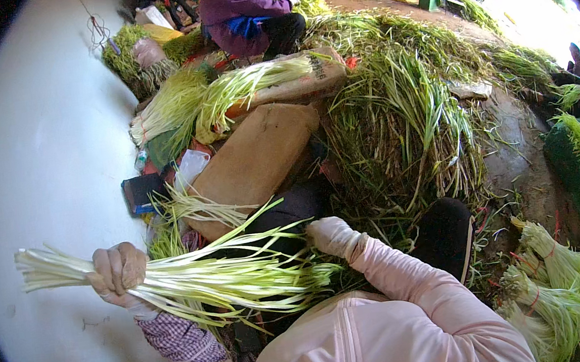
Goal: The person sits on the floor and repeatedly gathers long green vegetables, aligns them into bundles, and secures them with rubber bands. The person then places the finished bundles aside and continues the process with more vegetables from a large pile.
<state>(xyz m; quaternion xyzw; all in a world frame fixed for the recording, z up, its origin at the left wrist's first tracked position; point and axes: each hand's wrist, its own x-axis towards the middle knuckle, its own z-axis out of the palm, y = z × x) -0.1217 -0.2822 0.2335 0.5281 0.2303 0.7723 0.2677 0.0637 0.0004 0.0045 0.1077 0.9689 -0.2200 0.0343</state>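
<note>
My left hand (118, 272), in a pale glove, is closed round the whitish stalks of a bunch of yellow-green leafy stems (215, 277). The bunch lies level, its stalk ends pointing left towards the wall and its leaf tips fanning right across my lap. My right hand (332, 236), also gloved, is beside the leaf tips with its fingers curled; whether it pinches a leaf cannot be made out. Some loose pale stems (212, 207) rest on the near end of a brown padded board or block (256, 152) in front of me.
A large heap of green leaves and stalks (408, 128) lies ahead to the right. Bunches tied with red bands (546, 280) lie at lower right. Another bunch (256, 79) rests on a sack (300, 85). A co-worker in purple (242, 13) crouches ahead. The white wall (50, 172) borders my left.
</note>
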